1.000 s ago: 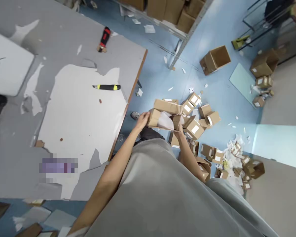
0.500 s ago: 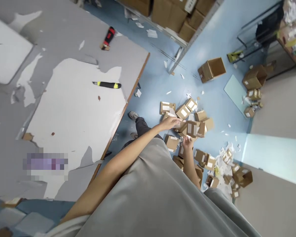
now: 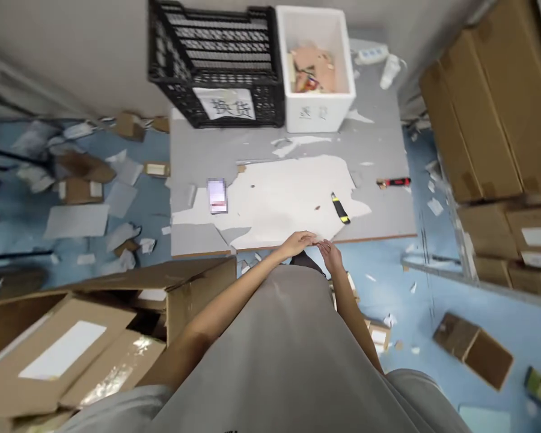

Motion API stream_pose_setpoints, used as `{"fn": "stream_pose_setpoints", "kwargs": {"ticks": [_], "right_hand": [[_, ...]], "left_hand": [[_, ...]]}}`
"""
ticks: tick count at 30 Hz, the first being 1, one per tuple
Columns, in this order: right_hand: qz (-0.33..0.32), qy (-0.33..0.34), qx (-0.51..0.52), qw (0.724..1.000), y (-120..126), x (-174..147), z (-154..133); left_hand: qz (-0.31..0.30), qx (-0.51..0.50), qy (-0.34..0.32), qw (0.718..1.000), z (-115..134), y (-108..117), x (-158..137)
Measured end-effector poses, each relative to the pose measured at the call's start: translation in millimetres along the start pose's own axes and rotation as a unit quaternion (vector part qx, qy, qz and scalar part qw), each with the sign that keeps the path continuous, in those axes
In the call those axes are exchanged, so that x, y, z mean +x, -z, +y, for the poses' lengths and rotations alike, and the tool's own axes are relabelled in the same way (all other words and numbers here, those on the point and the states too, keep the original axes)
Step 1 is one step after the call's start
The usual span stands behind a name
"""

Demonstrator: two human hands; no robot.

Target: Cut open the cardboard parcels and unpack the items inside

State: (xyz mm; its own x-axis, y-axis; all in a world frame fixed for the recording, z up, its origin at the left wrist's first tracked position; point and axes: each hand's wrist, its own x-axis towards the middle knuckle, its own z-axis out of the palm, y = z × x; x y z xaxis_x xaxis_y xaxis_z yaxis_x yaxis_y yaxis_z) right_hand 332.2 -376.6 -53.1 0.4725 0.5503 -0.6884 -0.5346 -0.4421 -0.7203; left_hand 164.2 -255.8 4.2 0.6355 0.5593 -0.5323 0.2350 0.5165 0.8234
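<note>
My left hand [image 3: 299, 243] and my right hand [image 3: 330, 257] meet at the fingertips over the front edge of the table [image 3: 383, 216]. The fingers of both are closed together; anything between them is too small to make out. Just beyond lies a white sheet [image 3: 284, 201] with torn edges. A black and yellow utility knife [image 3: 341, 208] rests on it, near my right hand. Farther right is a red and black knife [image 3: 394, 182]. To the left sits a phone [image 3: 217, 196] with a blurred screen.
At the table's back stand a black plastic crate [image 3: 234, 72] and a white foam box [image 3: 320, 114] holding scraps. A large carton [image 3: 202, 294] with boxes inside is at my left. Stacked cartons [image 3: 482, 114] rise at the right. An open box [image 3: 473, 349] and paper scraps litter the floor.
My view has turned from the pile of small boxes on the floor to the table. My hands, earlier apart beside a small cardboard box, are now together at the table edge without it.
</note>
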Motion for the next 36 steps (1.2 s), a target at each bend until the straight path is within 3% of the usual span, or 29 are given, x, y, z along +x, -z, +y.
{"fn": "stream_pose_setpoints", "kwargs": {"ticks": [4, 7, 10, 13, 19, 22, 27, 31, 36], "right_hand": [[-0.067, -0.043, -0.065, 0.995, -49.3, 30.5, -50.6], [-0.137, -0.066, -0.118, 0.981, -86.6, 39.2, -73.0], [-0.222, -0.082, -0.178, 0.955, -121.8, 41.3, -79.9], [-0.302, -0.095, -0.234, 0.919, -155.6, 39.6, -72.9], [-0.39, -0.129, -0.341, 0.846, -214.0, 7.0, -31.1], [-0.423, -0.128, -0.375, 0.815, -230.7, -21.1, -6.5], [-0.467, -0.112, -0.408, 0.777, -250.7, -79.1, 42.9], [-0.501, -0.101, -0.434, 0.742, -280.9, -143.3, 97.6], [-0.575, -0.085, -0.473, 0.663, -338.0, -237.0, 168.4]], "left_hand": [[0.174, -0.072, -0.013, 0.982, 7.4, 65.7, -35.7], [0.305, -0.139, -0.007, 0.942, -2.1, 91.8, -80.9], [0.435, -0.234, 0.001, 0.869, -18.0, 91.4, -134.2], [0.528, -0.301, -0.006, 0.794, -35.2, 73.0, -187.0], [0.681, -0.371, -0.016, 0.631, -82.6, 32.2, -281.2], [0.719, -0.392, -0.028, 0.574, -114.7, 23.6, -319.9], [0.76, -0.384, -0.045, 0.522, -168.0, 31.9, -382.2], [0.793, -0.351, -0.069, 0.493, -202.7, 49.4, -443.5], [0.843, -0.286, -0.079, 0.449, -237.0, 70.5, -526.8]]}}
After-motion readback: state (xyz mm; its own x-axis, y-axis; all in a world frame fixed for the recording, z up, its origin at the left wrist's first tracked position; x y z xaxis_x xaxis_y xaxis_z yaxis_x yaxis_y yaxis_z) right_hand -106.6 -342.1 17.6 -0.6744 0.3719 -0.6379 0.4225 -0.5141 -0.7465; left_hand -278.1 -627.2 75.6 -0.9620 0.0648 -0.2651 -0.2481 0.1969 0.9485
